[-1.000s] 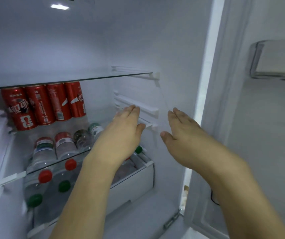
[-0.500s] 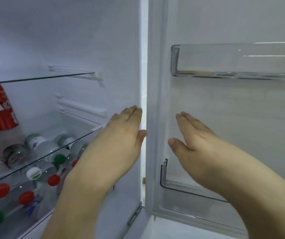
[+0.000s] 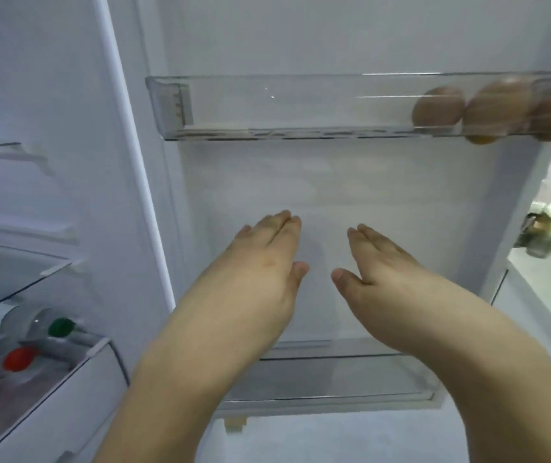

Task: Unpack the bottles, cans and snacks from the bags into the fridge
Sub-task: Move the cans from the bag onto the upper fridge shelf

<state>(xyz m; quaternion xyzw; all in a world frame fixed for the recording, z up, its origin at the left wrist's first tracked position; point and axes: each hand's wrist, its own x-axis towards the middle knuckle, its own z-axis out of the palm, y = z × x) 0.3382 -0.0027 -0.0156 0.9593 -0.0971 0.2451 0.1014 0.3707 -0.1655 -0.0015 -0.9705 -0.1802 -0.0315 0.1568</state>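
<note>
— What are the hands doing?
— Left hand [image 3: 260, 262] and right hand [image 3: 380, 269] reach flat, fingers straight, holding nothing.
— The bottles?
— Clear bottles [image 3: 17, 345] with red and green caps lie in the fridge drawer [image 3: 77, 379], lower left.

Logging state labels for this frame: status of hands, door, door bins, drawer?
left hand: open, empty
right hand: open, empty
fridge door: open
upper door bin: eggs at right end
lower door bin: nothing visible inside
drawer: holds capped bottles
</note>
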